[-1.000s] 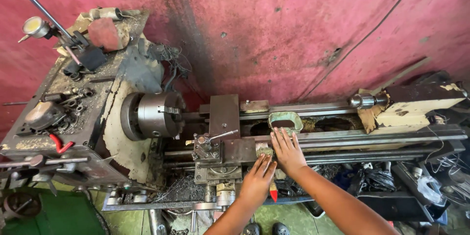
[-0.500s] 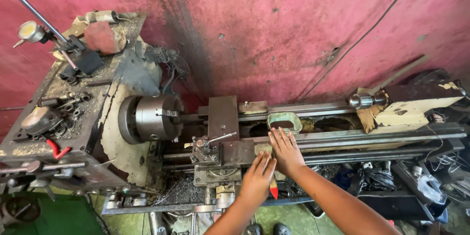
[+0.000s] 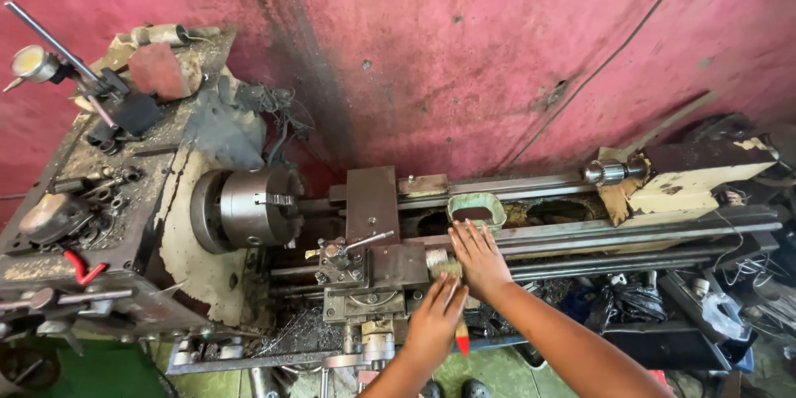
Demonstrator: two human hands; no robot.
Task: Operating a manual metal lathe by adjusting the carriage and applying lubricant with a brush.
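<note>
At the front of the lathe, just right of the carriage (image 3: 373, 269), the fingers of the right hand (image 3: 479, 261) are lying flat and slightly spread, tips pointing toward the wall, palm pressing on the front rail of the bed (image 3: 597, 236). It is holding nothing.

The left hand (image 3: 435, 323) is sitting just nearer, fingers straight and close together, laid over a brush (image 3: 461, 340). Whether the thumb is gripping underneath: cannot tell.

Brush: the red handle tip is poking out below the left hand toward the person, and pale bristles are showing at the fingertips, touching the rail beside the right hand's thumb. The long axis is running near-to-far, across the bed, with the bristle end pointing at the wall.

Judgement: the step in hand looks like brushing swarf off the rail beside the carriage, with the right hand steadying. Any further stroke calls for a firm hold on the handle and for keeping the bristles down on the rail.

Further out, a green oblong tin (image 3: 477, 209) is sitting in the bed gap just beyond the right fingertips. The chuck (image 3: 253, 207) is standing well left and the tailstock (image 3: 688, 178) well right.
</note>
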